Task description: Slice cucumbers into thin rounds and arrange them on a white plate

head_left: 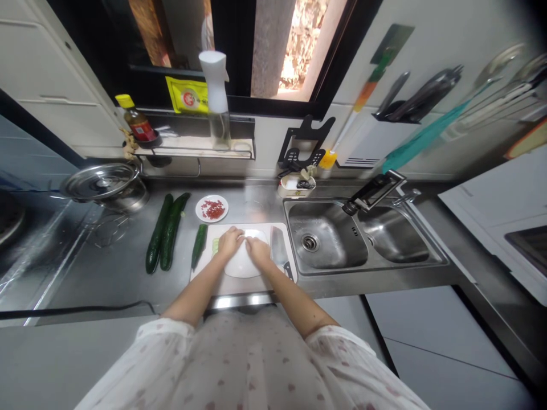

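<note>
A white plate rests on the pale cutting board in front of me. My left hand and my right hand meet over its far part, fingers curled in close together. Whatever they pinch, if anything, is too small or hidden to make out. Pale green cucumber slices lie on the board just left of my left hand. A cut length of cucumber sits at the board's left edge. To the right of my right hand, a broad-bladed kitchen knife lies flat on the board, its dark handle towards me.
Two whole cucumbers lie on the steel counter at left, near a lidded pot. Behind the board stands a small plate of chopped red pieces. A double sink with a black faucet adjoins on the right.
</note>
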`<action>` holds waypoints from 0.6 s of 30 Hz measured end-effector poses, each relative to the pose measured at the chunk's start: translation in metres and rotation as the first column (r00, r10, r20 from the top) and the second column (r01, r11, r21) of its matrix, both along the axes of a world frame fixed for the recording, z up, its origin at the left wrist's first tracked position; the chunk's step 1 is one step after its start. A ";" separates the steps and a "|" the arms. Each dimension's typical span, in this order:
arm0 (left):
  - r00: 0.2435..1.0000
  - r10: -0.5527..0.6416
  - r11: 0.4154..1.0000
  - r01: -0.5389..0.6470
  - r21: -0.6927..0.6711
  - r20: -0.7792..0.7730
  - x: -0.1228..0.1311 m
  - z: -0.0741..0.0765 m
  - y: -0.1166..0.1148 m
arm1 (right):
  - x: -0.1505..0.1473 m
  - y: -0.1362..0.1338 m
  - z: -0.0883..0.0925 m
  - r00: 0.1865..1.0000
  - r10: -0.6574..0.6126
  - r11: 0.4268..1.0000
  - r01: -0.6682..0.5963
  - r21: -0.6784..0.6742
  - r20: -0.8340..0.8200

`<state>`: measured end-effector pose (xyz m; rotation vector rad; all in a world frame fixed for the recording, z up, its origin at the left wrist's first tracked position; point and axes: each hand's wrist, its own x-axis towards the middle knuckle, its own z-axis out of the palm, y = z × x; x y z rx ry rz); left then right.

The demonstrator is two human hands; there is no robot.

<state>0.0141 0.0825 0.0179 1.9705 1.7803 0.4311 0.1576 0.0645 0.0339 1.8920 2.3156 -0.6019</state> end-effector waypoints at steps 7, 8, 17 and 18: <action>1.000 0.011 1.000 -0.011 -0.002 0.010 0.002 0.001 0.001 | 0.000 0.000 -0.006 1.000 0.010 0.999 -0.009 0.034 -0.028; 1.000 0.015 1.000 -0.015 -0.005 0.011 0.002 0.000 0.001 | 0.000 0.001 -0.006 1.000 0.011 0.999 -0.010 0.032 -0.028; 0.998 0.044 0.999 -0.044 -0.004 0.035 0.002 -0.002 0.000 | -0.001 0.000 -0.004 0.999 -0.022 0.999 0.023 0.028 -0.040; 0.998 0.047 0.999 -0.047 0.003 0.045 0.002 -0.002 0.000 | -0.001 0.000 -0.003 0.999 -0.024 0.999 0.025 0.030 -0.045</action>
